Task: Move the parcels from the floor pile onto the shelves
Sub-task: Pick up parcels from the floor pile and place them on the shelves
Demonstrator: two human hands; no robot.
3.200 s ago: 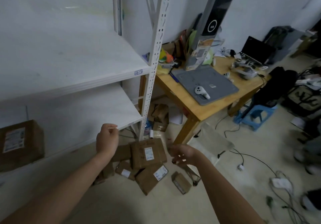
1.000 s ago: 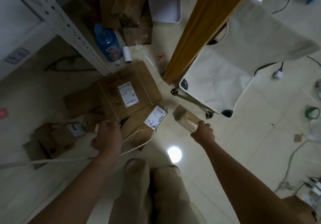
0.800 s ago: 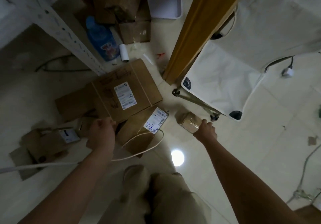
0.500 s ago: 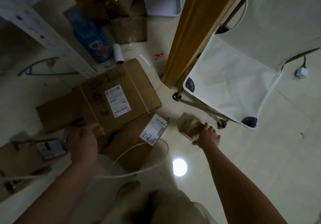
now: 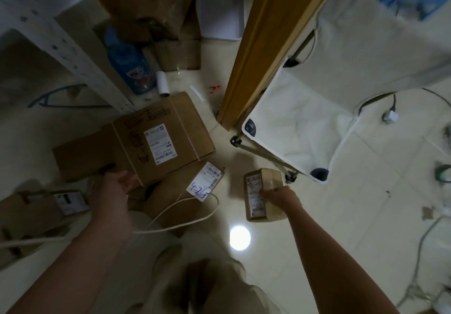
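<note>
Beside the left hand (image 5: 114, 191) gripping a big brown cardboard box (image 5: 161, 138), the right hand (image 5: 278, 197) grips a small brown parcel (image 5: 256, 193); next, I think, lift both.

The big parcel (image 5: 188, 128) is matt brown cardboard with a paper label (image 5: 159, 144). The floor (image 5: 366, 206) is shiny. The table leg (image 5: 258, 52) is wood.

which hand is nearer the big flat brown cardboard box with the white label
Left. The left hand is at the near corner of the big flat brown cardboard box; the right hand grips a small brown cardboard parcel to its right.
</note>
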